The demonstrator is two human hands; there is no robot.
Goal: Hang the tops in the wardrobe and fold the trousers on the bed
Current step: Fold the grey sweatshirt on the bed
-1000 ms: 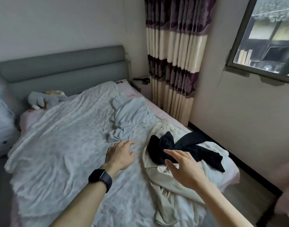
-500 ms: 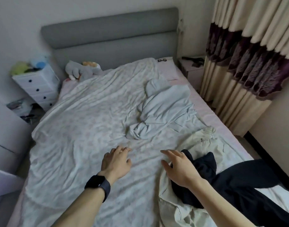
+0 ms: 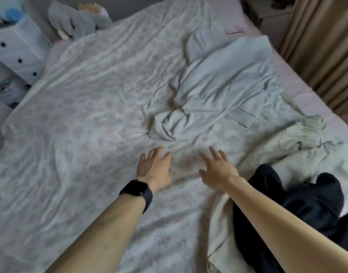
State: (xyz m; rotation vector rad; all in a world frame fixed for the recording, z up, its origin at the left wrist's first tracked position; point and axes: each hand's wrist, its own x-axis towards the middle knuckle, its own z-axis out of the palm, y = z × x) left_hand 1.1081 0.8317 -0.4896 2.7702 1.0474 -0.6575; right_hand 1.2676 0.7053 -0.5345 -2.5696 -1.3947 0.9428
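Observation:
A crumpled pale grey-blue garment [image 3: 218, 89] lies on the bed [image 3: 80, 125] ahead of me. At the right lies a cream garment [image 3: 299, 142] with a black garment [image 3: 299, 203] heaped on it. My left hand [image 3: 154, 168], with a dark watch on the wrist and a ring, reaches out with fingers spread, just short of the grey-blue garment's near end. Beside it, my right hand [image 3: 218, 170] is also spread, left of the black garment. Neither hand holds anything.
A white drawer unit [image 3: 19, 48] stands at the bed's far left. A grey plush toy [image 3: 74, 20] lies near the headboard. Beige curtains [image 3: 322, 42] hang along the right side.
The view has tilted down and closer to the bed. Both hands have moved forward toward the grey-blue garment, and my right hand has left the black garment.

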